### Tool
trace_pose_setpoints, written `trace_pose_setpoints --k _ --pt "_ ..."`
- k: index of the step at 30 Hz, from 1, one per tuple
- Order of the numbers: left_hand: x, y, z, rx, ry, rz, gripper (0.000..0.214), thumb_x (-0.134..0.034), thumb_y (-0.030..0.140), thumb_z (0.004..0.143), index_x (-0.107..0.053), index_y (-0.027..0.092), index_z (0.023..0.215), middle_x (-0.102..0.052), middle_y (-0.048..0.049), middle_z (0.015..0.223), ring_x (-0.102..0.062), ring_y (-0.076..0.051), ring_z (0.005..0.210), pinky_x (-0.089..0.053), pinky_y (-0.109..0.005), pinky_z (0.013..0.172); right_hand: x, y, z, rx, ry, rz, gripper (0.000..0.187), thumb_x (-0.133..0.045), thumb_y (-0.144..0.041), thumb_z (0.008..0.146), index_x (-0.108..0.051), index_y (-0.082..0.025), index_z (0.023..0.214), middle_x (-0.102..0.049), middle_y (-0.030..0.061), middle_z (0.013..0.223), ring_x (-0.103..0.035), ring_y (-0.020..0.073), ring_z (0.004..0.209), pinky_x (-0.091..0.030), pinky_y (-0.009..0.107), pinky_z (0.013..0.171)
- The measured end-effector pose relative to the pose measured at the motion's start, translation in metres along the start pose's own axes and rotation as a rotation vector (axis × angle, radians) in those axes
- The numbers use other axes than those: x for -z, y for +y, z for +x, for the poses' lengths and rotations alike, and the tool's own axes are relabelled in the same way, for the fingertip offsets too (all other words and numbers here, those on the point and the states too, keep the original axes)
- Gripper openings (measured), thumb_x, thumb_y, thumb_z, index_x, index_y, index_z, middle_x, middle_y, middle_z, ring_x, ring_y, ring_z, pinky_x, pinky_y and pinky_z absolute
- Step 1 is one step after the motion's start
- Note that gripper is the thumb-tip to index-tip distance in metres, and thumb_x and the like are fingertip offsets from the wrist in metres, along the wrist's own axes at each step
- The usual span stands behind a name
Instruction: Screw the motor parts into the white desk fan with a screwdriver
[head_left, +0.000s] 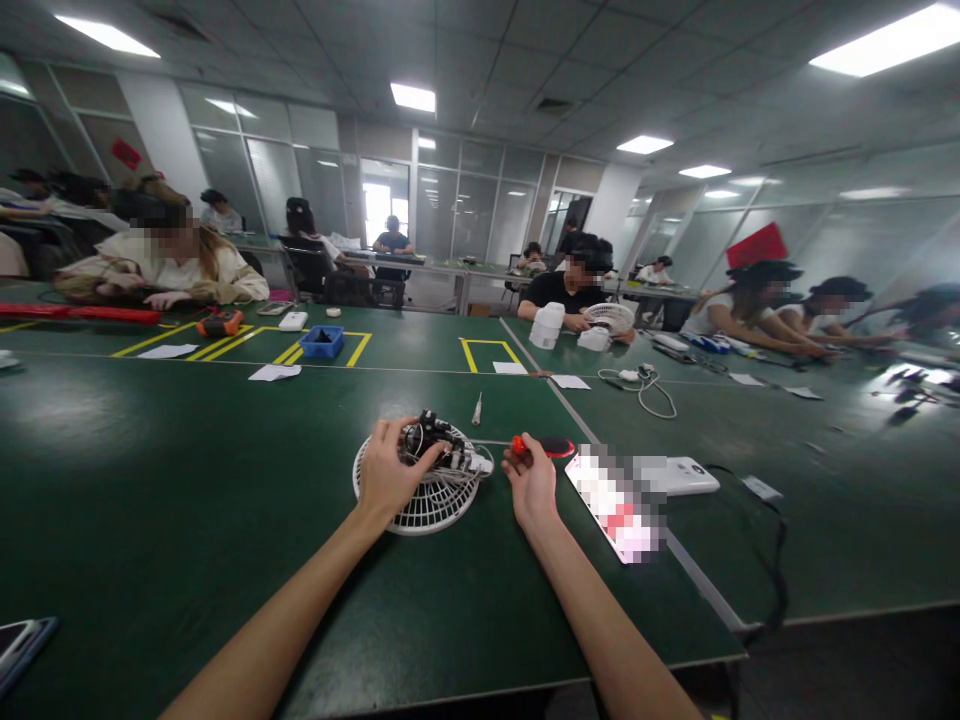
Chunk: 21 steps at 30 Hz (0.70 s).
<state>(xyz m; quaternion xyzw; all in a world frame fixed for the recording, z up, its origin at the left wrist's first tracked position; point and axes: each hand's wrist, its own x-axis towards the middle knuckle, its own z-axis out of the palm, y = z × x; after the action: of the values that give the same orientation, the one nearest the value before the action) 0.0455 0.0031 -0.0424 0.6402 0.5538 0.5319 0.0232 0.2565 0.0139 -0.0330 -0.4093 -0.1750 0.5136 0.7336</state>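
Observation:
A white fan grille (435, 505) lies on the green table in front of me. On top of it sits a black fan motor (433, 428) with white wires and a white part at its right end. My left hand (390, 465) is closed around the motor's left side, thumb across its front. My right hand (534, 482) grips a screwdriver (555, 447) with a red and black handle. Its shaft points left toward the motor; I cannot tell whether the tip touches it. Just behind the grille lies a small, thin clear-and-white tool (478, 408).
A phone with a lit screen (611, 505) lies right of my right hand, beside a white device (679, 475) with a black cable. Farther back are a blue bin (322, 342), paper slips and a white cable (656, 395). Across the table a person holds another fan grille (609, 318).

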Motion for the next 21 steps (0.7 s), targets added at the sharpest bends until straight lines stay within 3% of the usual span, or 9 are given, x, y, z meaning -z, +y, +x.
trace_pose_setpoints --k 5,10,15,18,21 --pt "0.0 -0.0011 0.0 -0.014 0.004 0.002 0.05 -0.073 0.057 0.083 -0.063 0.023 0.117 -0.061 -0.0061 0.107 -0.066 -0.024 0.093 -0.055 -0.041 0.084 -0.0002 -0.0048 -0.0026 -0.03 -0.059 0.07 0.017 -0.064 -0.025 0.064 -0.063 -0.022 0.081 -0.071 -0.0008 0.075 -0.066 0.0152 0.068 -0.056 0.028 0.066" --pt "0.0008 -0.0002 -0.0002 -0.016 0.005 0.008 0.049 -0.073 0.056 0.083 -0.063 0.023 0.117 -0.062 -0.0062 0.107 -0.066 -0.024 0.093 -0.055 -0.041 0.084 -0.0005 -0.0033 -0.0011 0.012 -0.025 -0.01 0.016 -0.069 -0.03 0.065 -0.058 -0.022 0.074 -0.063 -0.0036 0.062 -0.051 0.0106 0.05 -0.046 0.025 0.051" --pt "0.0011 0.0019 0.0003 -0.009 0.012 0.003 0.048 -0.074 0.054 0.082 -0.064 0.023 0.116 -0.062 -0.0061 0.105 -0.066 -0.024 0.091 -0.055 -0.041 0.084 -0.0015 -0.0021 -0.0026 -0.002 -0.076 -0.027 0.027 -0.077 -0.04 0.066 -0.057 -0.022 0.071 -0.054 -0.0054 0.057 -0.043 0.0092 0.047 -0.04 0.025 0.048" --pt "0.0003 0.0012 0.0005 -0.001 0.006 0.001 0.048 -0.075 0.054 0.082 -0.064 0.023 0.117 -0.062 -0.0064 0.106 -0.066 -0.024 0.093 -0.055 -0.042 0.086 -0.0028 -0.0039 -0.006 -0.078 -0.14 0.028 0.021 -0.071 -0.04 0.071 -0.061 -0.021 0.075 -0.052 -0.0049 0.057 -0.046 0.0105 0.049 -0.041 0.025 0.05" --pt "-0.0003 0.0 0.0003 -0.003 0.006 -0.002 0.048 -0.074 0.054 0.082 -0.064 0.022 0.117 -0.062 -0.0066 0.107 -0.066 -0.024 0.094 -0.055 -0.042 0.086 -0.0035 -0.0056 -0.0077 -0.109 -0.133 0.057 0.016 -0.065 -0.034 0.07 -0.064 -0.02 0.079 -0.06 -0.0016 0.064 -0.054 0.0128 0.057 -0.045 0.026 0.053"
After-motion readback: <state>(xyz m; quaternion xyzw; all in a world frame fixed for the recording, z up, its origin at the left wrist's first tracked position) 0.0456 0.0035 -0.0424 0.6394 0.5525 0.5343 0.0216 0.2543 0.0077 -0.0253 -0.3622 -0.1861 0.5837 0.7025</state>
